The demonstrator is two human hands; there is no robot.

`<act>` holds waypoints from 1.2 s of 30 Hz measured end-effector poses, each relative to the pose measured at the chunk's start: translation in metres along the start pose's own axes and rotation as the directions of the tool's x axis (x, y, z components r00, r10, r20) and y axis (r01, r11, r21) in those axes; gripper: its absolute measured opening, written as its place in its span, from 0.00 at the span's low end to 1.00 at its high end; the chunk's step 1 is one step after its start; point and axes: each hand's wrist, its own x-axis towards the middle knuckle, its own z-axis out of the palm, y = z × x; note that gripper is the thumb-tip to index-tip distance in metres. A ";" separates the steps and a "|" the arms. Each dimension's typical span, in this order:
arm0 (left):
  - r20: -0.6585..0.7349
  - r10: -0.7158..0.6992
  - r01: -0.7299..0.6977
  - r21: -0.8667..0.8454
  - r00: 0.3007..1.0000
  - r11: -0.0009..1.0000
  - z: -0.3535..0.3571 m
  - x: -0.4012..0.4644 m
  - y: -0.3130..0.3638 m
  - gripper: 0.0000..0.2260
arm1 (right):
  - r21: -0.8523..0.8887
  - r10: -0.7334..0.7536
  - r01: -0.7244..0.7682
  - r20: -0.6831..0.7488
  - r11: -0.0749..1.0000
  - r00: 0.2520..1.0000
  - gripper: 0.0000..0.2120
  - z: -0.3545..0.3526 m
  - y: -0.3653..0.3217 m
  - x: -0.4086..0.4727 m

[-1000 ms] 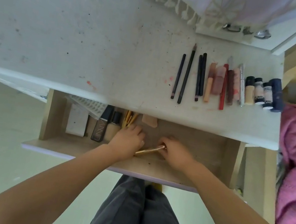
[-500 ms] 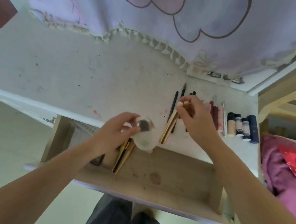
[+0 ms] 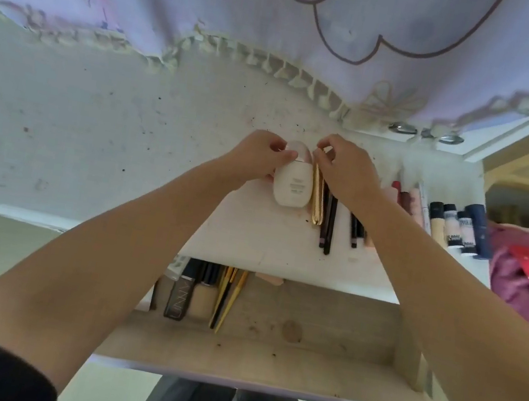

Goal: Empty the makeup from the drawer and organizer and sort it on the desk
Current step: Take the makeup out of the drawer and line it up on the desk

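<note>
A cream oval bottle (image 3: 291, 185) is gripped by the left hand (image 3: 255, 160) and a gold tube (image 3: 318, 196) is pinched by the right hand (image 3: 347, 172); both are set at the left end of the sorted row on the desk (image 3: 92, 138). Pencils (image 3: 328, 224) and small bottles (image 3: 459, 227) are already laid out. In the drawer (image 3: 321, 334), a dark UNNY tube (image 3: 181, 298) and gold brushes (image 3: 226, 298) are left, so the task is judged partly done.
</note>
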 end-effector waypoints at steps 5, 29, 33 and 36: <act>-0.069 0.033 -0.025 0.119 0.997 0.993 0.009 -0.005 -0.008 0.17 | 0.044 -0.087 0.092 -0.110 0.995 0.990 0.13 -0.011 -0.002 -0.034; -0.299 -0.103 0.309 0.808 0.949 0.501 0.130 -0.112 -0.181 0.17 | -0.158 0.118 -0.093 0.153 0.983 0.981 0.11 0.171 0.026 -0.134; -0.276 -0.110 0.292 0.802 0.955 0.520 0.129 -0.109 -0.180 0.13 | -0.105 0.147 -0.131 0.163 0.986 0.976 0.12 0.173 0.029 -0.134; -0.245 -0.127 0.275 0.810 0.961 0.518 0.128 -0.112 -0.179 0.14 | 0.058 0.231 -0.249 0.222 0.967 0.947 0.12 0.167 0.028 -0.138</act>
